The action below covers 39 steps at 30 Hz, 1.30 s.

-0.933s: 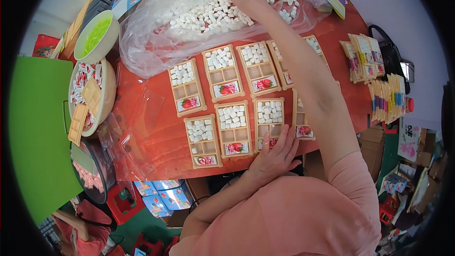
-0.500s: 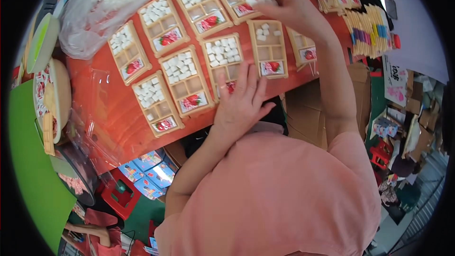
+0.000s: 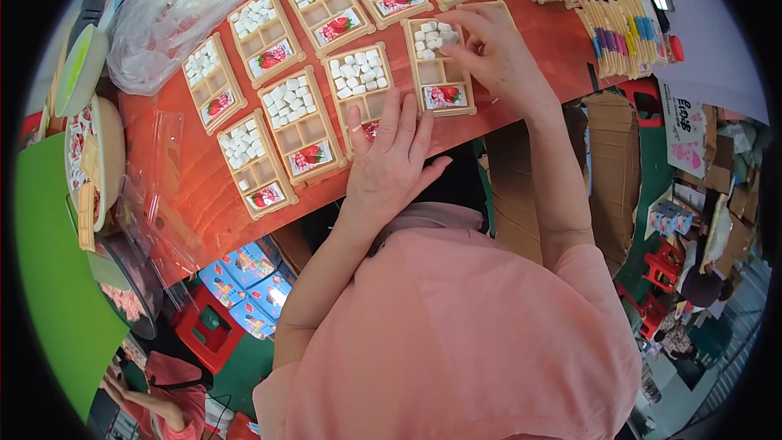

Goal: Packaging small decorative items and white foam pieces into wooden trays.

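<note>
Beige compartment trays stand in two rows on the red table, most with small white marshmallow-like cubes in the large section and a strawberry-printed packet in a smaller one. My left hand [image 3: 387, 159] lies with fingers spread over the near end of one tray [image 3: 358, 81], partly hiding its packet. Over the upper right of the neighbouring tray [image 3: 441, 75] my right hand [image 3: 505, 61] curls its fingers close to the white cubes [image 3: 430, 37]. Whatever its fingertips hold is hidden. Behind that hand another tray [image 3: 498, 10] is mostly covered.
A clear plastic bag [image 3: 155, 53] of white cubes lies at the far left. Bundles of wooden sticks with coloured bands [image 3: 623, 33] sit at the far right. Bowls [image 3: 110, 147] stand off the table's left end. Another person's arm [image 3: 155, 403] shows at lower left.
My right hand has come down and nearer from the far row with white cubes. The tray beneath it now has more cubes. The left hand stays spread on its tray as the view shifts.
</note>
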Each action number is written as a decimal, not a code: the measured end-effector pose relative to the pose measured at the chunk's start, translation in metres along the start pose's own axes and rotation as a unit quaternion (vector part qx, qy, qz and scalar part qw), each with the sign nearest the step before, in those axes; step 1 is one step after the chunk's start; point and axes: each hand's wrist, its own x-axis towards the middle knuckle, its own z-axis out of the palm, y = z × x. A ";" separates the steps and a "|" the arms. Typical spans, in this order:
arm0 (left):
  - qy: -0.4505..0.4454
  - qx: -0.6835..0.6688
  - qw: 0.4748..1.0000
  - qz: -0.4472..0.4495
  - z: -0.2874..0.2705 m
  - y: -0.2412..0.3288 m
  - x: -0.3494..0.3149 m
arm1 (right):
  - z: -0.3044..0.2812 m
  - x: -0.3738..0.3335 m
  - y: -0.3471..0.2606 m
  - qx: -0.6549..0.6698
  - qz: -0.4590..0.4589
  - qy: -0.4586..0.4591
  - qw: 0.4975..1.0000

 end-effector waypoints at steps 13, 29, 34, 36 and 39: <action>-0.002 -0.009 1.000 0.008 -0.001 -0.001 0.001 | 0.025 0.011 0.009 -0.157 -0.050 0.021 0.986; -0.009 -0.031 0.999 -0.003 0.000 0.000 0.002 | 0.007 -0.007 0.020 -0.061 0.046 0.113 0.991; -0.028 -0.023 0.999 0.014 -0.002 0.000 0.005 | 0.006 -0.001 0.020 -0.079 0.018 0.061 0.995; -0.035 -0.028 0.999 0.014 -0.002 0.002 0.007 | -0.003 0.018 0.018 -0.079 -0.003 0.077 0.994; -0.029 -0.024 0.999 0.018 0.007 0.008 0.008 | -0.008 0.065 0.021 -0.064 -0.046 0.097 0.992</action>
